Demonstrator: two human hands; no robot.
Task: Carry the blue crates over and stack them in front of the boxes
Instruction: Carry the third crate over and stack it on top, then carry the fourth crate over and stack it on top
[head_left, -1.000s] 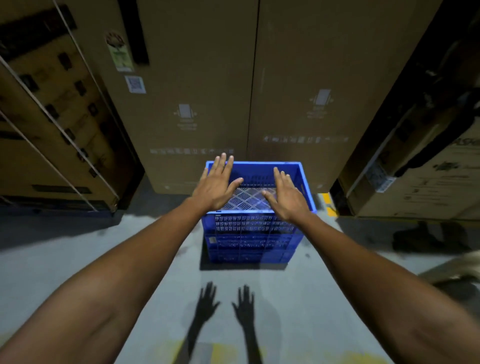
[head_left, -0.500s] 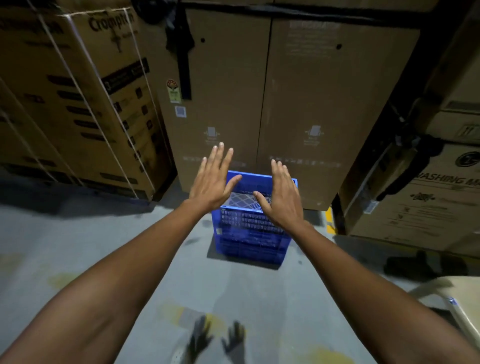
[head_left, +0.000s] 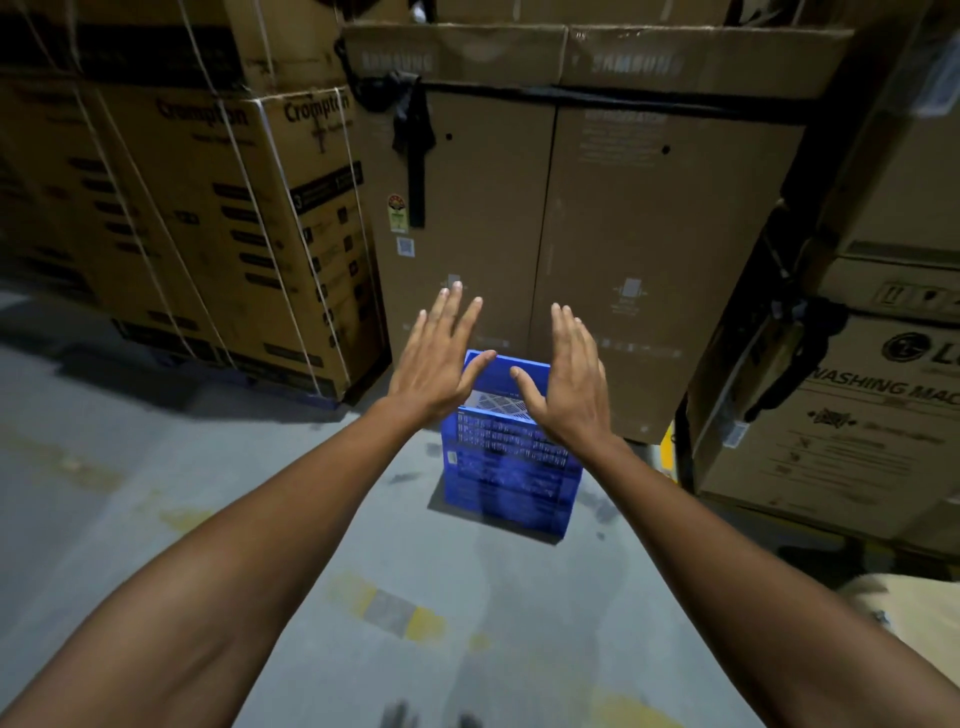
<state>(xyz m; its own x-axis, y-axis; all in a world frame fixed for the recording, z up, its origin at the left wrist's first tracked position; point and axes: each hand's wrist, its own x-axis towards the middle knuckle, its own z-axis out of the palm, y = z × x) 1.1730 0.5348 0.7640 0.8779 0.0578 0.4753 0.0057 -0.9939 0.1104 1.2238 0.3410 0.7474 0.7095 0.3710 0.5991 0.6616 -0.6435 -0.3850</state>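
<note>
A stack of blue crates (head_left: 511, 467) with latticed walls stands on the grey floor, right in front of two tall brown cardboard boxes (head_left: 597, 249). My left hand (head_left: 441, 358) and my right hand (head_left: 569, 374) are stretched out in the air above the stack, palms down, fingers spread, holding nothing. The hands cover part of the top crate's rim; neither touches it.
A strapped stack of cardboard boxes (head_left: 208, 228) stands at the left. Washing machine boxes (head_left: 857, 415) are piled at the right. Worn yellow markings (head_left: 384, 608) run across the concrete floor near me. A pale object (head_left: 893, 603) shows at the right edge.
The view has pulled back and tilted up, so the crates look smaller and farther away. Both hands stayed open and lifted higher above the stack.
</note>
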